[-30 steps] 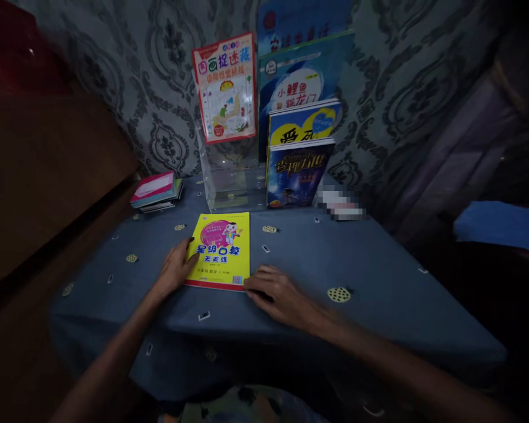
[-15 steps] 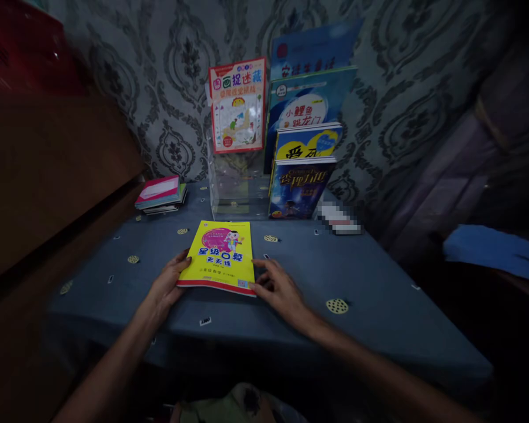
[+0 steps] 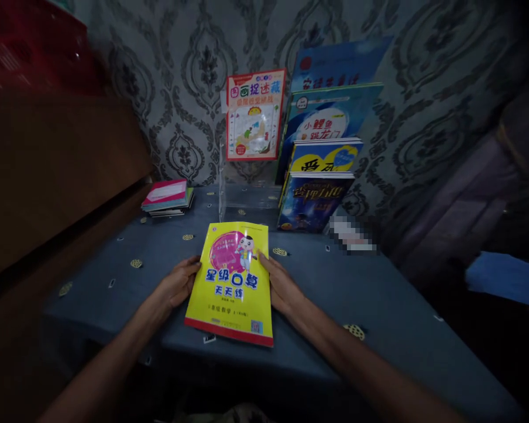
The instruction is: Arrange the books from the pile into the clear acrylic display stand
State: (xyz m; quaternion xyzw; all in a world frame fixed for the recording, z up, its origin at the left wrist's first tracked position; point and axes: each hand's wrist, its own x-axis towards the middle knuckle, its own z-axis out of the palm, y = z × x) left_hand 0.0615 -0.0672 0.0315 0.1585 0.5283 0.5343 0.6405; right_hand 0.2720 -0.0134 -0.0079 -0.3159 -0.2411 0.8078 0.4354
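Holding yellow workbook [image 3: 231, 288] between left hand [image 3: 184, 283] and right hand [image 3: 283, 286], one at each side edge. On the left: gripping the edge, most of the grip hidden behind. On the right: clamping with thumb over the cover, underside not visible, presumably supporting from below. Probably gripped on both sides to keep a bendy cover flat. Cover up, title right way round for reading. Looks raised off table [image 3: 326, 276], near the front edge; can't tell clearance. Behind: see red-bordered book [image 3: 255, 114] propped upright in clear stand [image 3: 247, 188], likely for display. Right of that: note dark blue book [image 3: 315, 202] in front of other books [image 3: 361, 106], tiered, presumably to keep titles readable. Far left: small stack of books [image 3: 165, 197], lying flat.
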